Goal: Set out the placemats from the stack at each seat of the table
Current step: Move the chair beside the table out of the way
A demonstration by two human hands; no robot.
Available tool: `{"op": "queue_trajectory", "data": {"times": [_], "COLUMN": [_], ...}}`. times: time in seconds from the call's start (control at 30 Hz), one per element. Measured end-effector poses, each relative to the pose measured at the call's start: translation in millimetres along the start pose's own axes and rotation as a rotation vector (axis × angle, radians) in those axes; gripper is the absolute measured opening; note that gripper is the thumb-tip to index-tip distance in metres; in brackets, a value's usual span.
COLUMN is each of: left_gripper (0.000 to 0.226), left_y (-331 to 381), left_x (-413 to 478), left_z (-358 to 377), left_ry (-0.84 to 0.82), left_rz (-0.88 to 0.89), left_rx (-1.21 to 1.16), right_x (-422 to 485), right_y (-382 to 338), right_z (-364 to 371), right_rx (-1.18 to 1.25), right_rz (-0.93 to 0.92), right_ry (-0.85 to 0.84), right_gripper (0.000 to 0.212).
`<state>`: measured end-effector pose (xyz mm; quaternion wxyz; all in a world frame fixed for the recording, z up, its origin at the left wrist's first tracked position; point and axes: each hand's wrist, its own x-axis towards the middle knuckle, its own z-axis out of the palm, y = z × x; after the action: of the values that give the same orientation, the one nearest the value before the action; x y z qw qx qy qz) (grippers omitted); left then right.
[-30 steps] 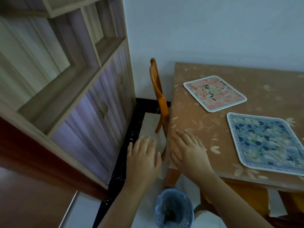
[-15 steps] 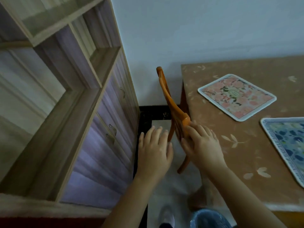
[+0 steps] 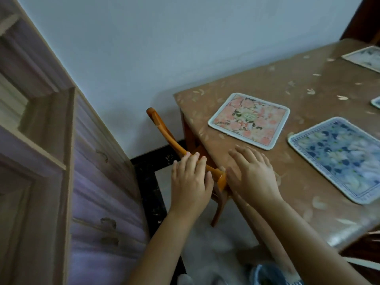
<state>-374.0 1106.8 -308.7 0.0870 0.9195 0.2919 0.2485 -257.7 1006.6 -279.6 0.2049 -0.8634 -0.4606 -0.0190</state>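
A pink floral placemat [image 3: 249, 119] lies near the left corner of the brown table [image 3: 267, 83]. A blue floral placemat [image 3: 341, 157] lies to its right, closer to me. Another pale placemat [image 3: 365, 58] shows at the far right edge, and a sliver of a fourth placemat [image 3: 376, 102] below it. My left hand [image 3: 190, 179] rests with straight fingers on the top rail of an orange wooden chair [image 3: 164, 130]. Fingers extended, my right hand [image 3: 250, 173] hovers at the table's left edge beside the chair. Neither hand holds a placemat.
A wooden cabinet with shelves and purple doors [image 3: 92, 182] fills the left side. The chair is pushed under the table's left end near the white wall. A blue waste bin [image 3: 271, 274] stands on the floor at the bottom.
The view has swung right and up. My left hand moved onto the chair's top rail. My right hand left the rail and now lies over the table's edge.
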Motion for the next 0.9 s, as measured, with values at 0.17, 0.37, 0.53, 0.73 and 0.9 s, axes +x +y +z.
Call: {"op": "queue_trajectory", "data": {"times": [0.17, 0.37, 0.53, 0.73, 0.9], "left_gripper": [0.037, 0.036, 0.037, 0.035, 0.039], "left_y": [-16.9, -28.9, -37.4, -51.7, -59.9], "left_x": [40.9, 84.4, 134.0, 189.7, 234.4], "left_z": [13.1, 40.7, 73.6, 115.7, 159.9], "left_ry": [-0.062, -0.128, -0.158, -0.249, -0.374], "left_rz": [0.136, 0.256, 0.336, 0.422, 0.471], "left_rx": [-0.07, -0.132, -0.114, -0.087, -0.071], "right_x": [18.7, 39.0, 73.5, 121.9, 150.3], "right_y": [-6.6, 1.8, 22.1, 53.7, 79.7], "right_z": [4.7, 16.8, 35.9, 60.6, 82.5], "right_rx": [-0.059, -0.1, -0.138, -0.138, -0.168], "right_rz": [0.166, 0.28, 0.355, 0.406, 0.422], "right_ry": [0.086, 0.157, 0.175, 0.21, 0.194], "right_gripper": [0.039, 0.041, 0.04, 0.039, 0.044]}}
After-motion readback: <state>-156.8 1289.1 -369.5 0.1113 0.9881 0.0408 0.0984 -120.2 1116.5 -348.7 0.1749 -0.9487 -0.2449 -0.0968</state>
